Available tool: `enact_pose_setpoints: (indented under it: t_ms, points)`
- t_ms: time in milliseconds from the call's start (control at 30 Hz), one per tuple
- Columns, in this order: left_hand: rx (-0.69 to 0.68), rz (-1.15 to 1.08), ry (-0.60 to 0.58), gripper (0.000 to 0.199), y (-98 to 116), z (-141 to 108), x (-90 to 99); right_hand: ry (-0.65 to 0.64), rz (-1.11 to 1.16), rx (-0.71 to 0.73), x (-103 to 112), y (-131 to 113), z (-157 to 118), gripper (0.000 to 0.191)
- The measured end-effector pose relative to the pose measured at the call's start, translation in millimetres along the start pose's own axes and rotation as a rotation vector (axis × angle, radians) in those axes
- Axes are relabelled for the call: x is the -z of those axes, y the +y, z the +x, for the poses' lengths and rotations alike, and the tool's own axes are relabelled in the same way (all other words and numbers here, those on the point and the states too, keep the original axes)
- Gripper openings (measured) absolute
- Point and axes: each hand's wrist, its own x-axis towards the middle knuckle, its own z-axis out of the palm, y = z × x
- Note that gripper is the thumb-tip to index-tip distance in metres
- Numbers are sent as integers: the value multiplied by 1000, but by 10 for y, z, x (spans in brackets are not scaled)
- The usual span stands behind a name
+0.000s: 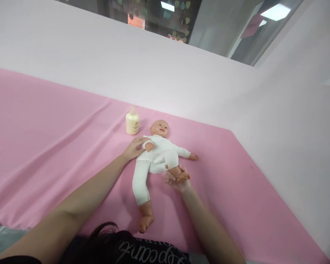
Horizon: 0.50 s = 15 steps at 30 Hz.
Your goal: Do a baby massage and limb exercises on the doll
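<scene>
Doll (156,154) on its back near the middle of a pink cloth (44,146), head toward the far wall, dressed in a white one-piece suit with bare hands and feet showing. Left hand (134,147) laid flat and open against the doll's near shoulder and upper arm, fingers spread loosely over the white sleeve, touching but not clasping. Right hand (177,179) cupped under the doll's bent leg, fingers curled around the bare foot and ankle, gripping it and lifting it slightly off the cloth. Other leg stretched straight toward the viewer, foot resting on the fabric close to the near edge. One doll arm folded across the chest beside the left hand, the other flung out sideways onto the cloth. Cream-coloured bottle (132,122) with a small cap standing upright just beyond the doll's head and left hand, near but apart from both. Cloth creased in long soft folds running off to the left. Pale wall (165,73) behind, with dark glass and ceiling lights above its top edge. Dark hair and a black printed shirt at the bottom edge.
</scene>
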Motion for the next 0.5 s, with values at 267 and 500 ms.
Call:
enact_pose_setpoints:
  t_ms: [267,500]
  points:
    - [-40,19,-16,59,-23,4,-1,159,6,-65,-25,58,67,39]
    - [38,-2,29,55,3,-20,13,124,-44,-98,-49,39,45,45]
